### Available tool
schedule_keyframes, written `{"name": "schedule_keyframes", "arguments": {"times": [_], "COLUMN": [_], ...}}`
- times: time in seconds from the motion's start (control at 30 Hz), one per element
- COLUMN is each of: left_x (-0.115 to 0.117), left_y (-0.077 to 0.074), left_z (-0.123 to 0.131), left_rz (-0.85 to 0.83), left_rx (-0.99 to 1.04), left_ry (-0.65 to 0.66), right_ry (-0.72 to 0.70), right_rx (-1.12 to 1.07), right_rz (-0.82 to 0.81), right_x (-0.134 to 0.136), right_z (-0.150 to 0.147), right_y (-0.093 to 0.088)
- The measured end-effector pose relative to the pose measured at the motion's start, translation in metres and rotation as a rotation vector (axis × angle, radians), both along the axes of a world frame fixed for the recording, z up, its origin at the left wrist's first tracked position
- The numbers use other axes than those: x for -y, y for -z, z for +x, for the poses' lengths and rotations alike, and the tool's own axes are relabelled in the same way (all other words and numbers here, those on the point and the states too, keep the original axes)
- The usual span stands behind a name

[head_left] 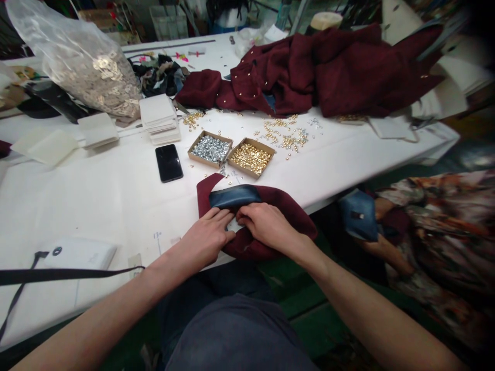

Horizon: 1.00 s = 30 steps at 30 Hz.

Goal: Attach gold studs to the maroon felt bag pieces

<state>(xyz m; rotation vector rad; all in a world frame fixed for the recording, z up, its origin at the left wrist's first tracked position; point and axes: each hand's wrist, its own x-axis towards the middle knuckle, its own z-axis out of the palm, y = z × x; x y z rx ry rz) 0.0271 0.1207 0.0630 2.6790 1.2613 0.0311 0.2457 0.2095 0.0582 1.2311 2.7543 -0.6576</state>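
Note:
A small piece of maroon fabric (286, 206) with a blue denim strip (235, 196) lies at the near edge of the white table (96, 196). My left hand (207, 238) rests on its left part, fingers pressed together against the cloth. My right hand (266, 224) lies over the middle of it, fingers curled down and pinching the fabric where both hands meet. A pale patch shows between my fingertips; what it is I cannot make out. Just beyond stand two open cardboard boxes, one with silver studs (211, 148) and one with gold studs (250, 157).
A black phone (169, 163) lies left of the boxes. Loose studs (286, 135) are scattered behind them. A large maroon garment (328, 72) is heaped at the back, beside a plastic bag of metal pieces (93, 67) and white pad stacks (159, 118). Another person in patterned clothes (436, 226) sits at the right.

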Motion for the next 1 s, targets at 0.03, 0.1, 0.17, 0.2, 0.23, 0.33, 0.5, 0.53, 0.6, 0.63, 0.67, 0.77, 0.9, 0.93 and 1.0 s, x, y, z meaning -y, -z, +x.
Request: {"name": "schedule_keyframes", "arguments": {"times": [0.03,0.1,0.17,0.2,0.23,0.33,0.5,0.53,0.6,0.63,0.67,0.77,0.9,0.93,1.0], "left_x": [0.001,0.001,0.003,0.004,0.005,0.009,0.011,0.011,0.013,0.015,0.017,0.018,0.009,0.007,0.006], "left_y": [0.000,0.000,0.001,0.002,0.003,0.007,0.014,0.015,0.019,0.023,0.027,0.048,0.069,0.070,0.066], "left_z": [0.001,0.002,0.003,0.003,0.003,0.001,0.001,0.002,0.006,0.007,0.008,0.005,-0.003,-0.003,-0.002], "left_rz": [0.002,0.011,0.020,0.025,0.032,0.070,0.140,0.144,0.154,0.164,0.172,0.175,0.115,0.097,0.064], "left_rx": [0.002,-0.001,-0.014,-0.020,-0.022,-0.020,-0.042,-0.043,-0.042,-0.046,-0.055,-0.100,-0.093,-0.100,-0.123], "left_ry": [-0.011,-0.032,-0.041,-0.039,-0.033,-0.020,-0.021,-0.019,-0.018,-0.020,-0.031,-0.045,-0.022,-0.025,-0.029], "right_ry": [-0.022,-0.053,-0.060,-0.054,-0.045,-0.018,-0.017,-0.009,0.010,0.020,0.028,0.030,-0.015,-0.023,-0.025], "right_rx": [0.020,0.025,-0.036,-0.081,-0.122,-0.175,-0.181,-0.179,-0.165,-0.154,-0.139,-0.109,-0.115,-0.117,-0.112], "right_rz": [0.030,0.056,0.018,-0.013,-0.042,-0.089,-0.089,-0.090,-0.095,-0.098,-0.103,-0.140,-0.189,-0.189,-0.191], "right_x": [0.002,0.004,0.006,0.006,0.006,0.005,0.001,0.001,0.002,0.003,0.004,0.000,-0.008,-0.009,-0.009], "right_z": [-0.001,-0.003,-0.005,-0.005,-0.005,-0.004,-0.007,-0.007,-0.008,-0.009,-0.009,-0.009,-0.006,-0.006,-0.007], "right_y": [0.001,0.003,0.007,0.008,0.009,0.011,0.013,0.012,0.008,0.006,0.004,0.002,0.007,0.007,0.006]}}
